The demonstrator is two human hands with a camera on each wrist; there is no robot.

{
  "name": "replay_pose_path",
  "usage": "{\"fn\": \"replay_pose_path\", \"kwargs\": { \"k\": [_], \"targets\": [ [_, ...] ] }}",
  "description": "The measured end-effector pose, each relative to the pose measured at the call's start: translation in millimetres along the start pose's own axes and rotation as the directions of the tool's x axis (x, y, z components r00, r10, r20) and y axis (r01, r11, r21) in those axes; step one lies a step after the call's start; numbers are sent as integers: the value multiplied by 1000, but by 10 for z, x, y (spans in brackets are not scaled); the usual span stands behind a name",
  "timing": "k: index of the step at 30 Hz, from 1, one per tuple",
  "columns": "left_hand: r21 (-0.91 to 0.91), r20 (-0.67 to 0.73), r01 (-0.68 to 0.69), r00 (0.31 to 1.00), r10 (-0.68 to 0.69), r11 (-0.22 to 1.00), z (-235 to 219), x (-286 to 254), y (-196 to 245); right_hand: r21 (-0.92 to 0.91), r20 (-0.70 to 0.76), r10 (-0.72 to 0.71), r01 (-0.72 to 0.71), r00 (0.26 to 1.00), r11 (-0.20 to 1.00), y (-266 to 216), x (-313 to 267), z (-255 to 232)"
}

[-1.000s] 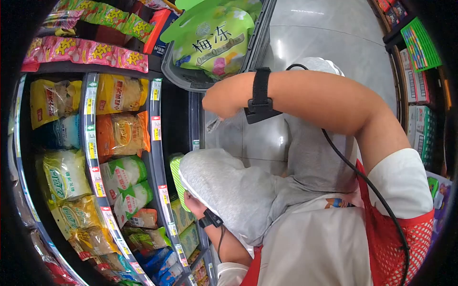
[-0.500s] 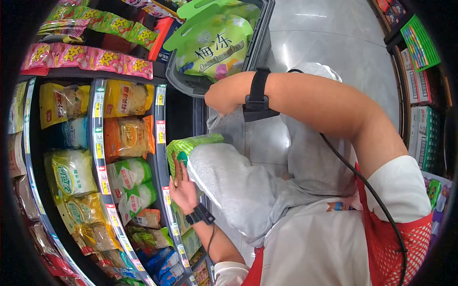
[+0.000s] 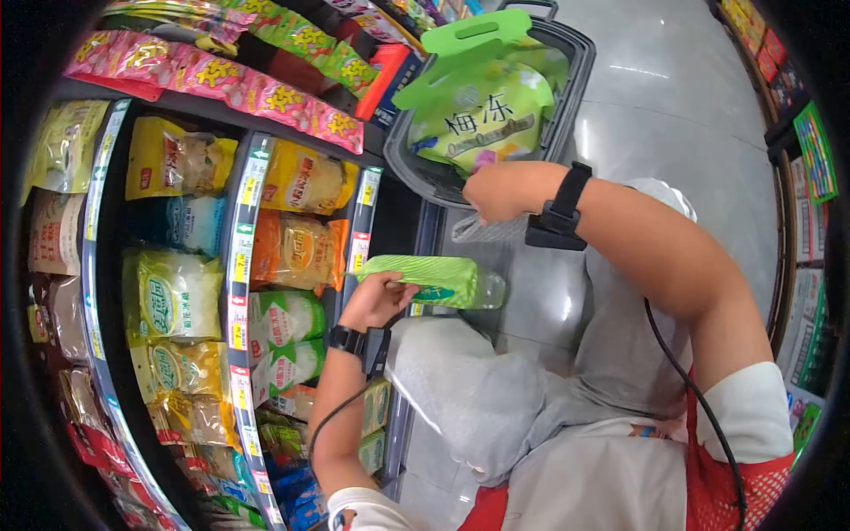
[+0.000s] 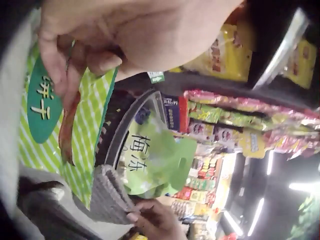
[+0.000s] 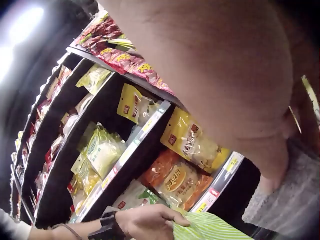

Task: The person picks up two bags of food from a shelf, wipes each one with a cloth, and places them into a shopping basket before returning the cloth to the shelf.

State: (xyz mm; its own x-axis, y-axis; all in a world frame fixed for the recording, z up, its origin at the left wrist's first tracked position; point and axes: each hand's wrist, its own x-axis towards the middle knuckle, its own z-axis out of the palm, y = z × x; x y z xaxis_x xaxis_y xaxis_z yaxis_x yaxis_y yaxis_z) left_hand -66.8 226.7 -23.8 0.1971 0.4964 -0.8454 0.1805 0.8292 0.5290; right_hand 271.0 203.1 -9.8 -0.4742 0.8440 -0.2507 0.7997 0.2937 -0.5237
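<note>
From my remote station I read the scene from the shelving across to the basket. The shelf unit (image 3: pixel 239 292) on the left carries rows of bagged goods behind price strips, and the orange bags (image 3: pixel 297 250) sit at its right-hand edge. Just right of that edge, my left hand (image 3: pixel 379 299) grips the green striped packet (image 3: pixel 425 280) by its left end, fingers and thumb curled round it; the left wrist view confirms the pinch on the striped film. The packet is clear of the shelf and held in the air above my raised knee (image 3: pixel 460 372), between the shelf edge and the grey basket (image 3: pixel 434 181). Its long axis runs roughly level, left to right in the head view, with the held end toward the shelf and the free, clear-film end pointing toward the basket and the aisle floor. Further right, my right hand (image 3: pixel 500 190) is clenched on a clear plastic bag (image 3: pixel 487 228) that hangs below it, just at the near rim of the basket, which already holds a green pouch (image 3: pixel 482 111). I judge the work as partly done: the packet is off the shelf and in hand, but it is not yet in the bag or the basket, and those remain well apart from it.
</note>
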Motion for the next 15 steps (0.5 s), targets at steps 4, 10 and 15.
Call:
{"fn": "replay_pose_path", "kwargs": {
  "k": [4, 10, 15],
  "targets": [
    [242, -30, -6, 999, 13, 970, 395, 101, -144, -23, -69, -20, 19, 997, 1000, 15, 137, 68],
    [430, 85, -75, 995, 42, 900, 756, 700, -722, 76, -133, -109, 119, 985, 990, -97, 86, 88],
    [171, 34, -224, 975, 221, 960, 806, 888, -996, 84, -247, -178, 204, 952, 975, 18, 109, 292]
  ]
}}
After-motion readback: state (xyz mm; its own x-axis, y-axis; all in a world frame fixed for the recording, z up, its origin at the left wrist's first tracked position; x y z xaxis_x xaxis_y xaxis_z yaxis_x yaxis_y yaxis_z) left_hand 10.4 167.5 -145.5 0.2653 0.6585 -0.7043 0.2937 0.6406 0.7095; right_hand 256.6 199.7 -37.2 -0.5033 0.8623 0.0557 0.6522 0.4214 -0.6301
